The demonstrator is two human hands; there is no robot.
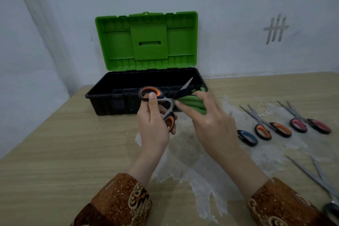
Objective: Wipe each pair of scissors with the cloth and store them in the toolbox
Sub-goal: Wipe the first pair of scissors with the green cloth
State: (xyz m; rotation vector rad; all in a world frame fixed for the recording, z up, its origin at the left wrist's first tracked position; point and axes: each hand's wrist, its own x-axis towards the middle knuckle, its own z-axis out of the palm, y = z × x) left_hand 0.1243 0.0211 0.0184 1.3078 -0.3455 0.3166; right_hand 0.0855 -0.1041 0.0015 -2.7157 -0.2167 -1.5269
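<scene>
My left hand (153, 126) grips the handles of orange-and-black scissors (157, 101), held in the air in front of the toolbox with the blades spread apart. My right hand (211, 121) holds a folded green cloth (194, 103) wrapped round the lower blade; the upper blade tip points up to the right. The black toolbox (110, 95) stands behind, its green lid (146, 42) raised against the wall. Its inside looks dark; I cannot make out any contents.
On the table to the right lie a blue-handled pair (247, 137), an orange-handled pair (271, 128), a pink-handled pair (310, 124) and a long steel pair (315, 180) near the edge. A thin clear plastic sheet (192, 170) lies under them. The wall is just behind the toolbox.
</scene>
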